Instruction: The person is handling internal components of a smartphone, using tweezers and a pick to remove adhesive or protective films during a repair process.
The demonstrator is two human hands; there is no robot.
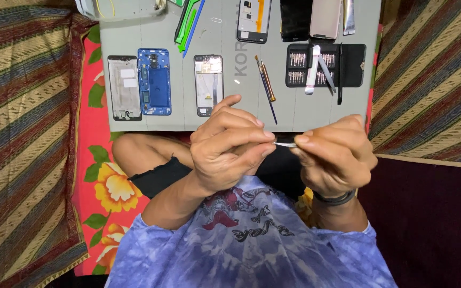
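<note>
Silvery and thin, the small strip (285, 144) sits pinched between my two hands just above my lap, held close so I can work its ends with my fingertips. My left hand (230, 146) curls tight, thumb and forefinger pressed together on the strip's left end; my right hand (334, 154) pinches the other end the same way, a dark band on its wrist. The strip bridges the small gap between them, so it lies at my fingertips and not in either palm.

Beyond my hands the grey mat (294, 114) keeps the parts laid out in a row within reach: a blue phone frame (154, 81) beside a pale one (124, 87), a phone back (208, 85) in the middle, two brushes (265, 80), and an open bit case (325, 65) to the right. Green and blue pry tools (189, 24) lie at the far edge
</note>
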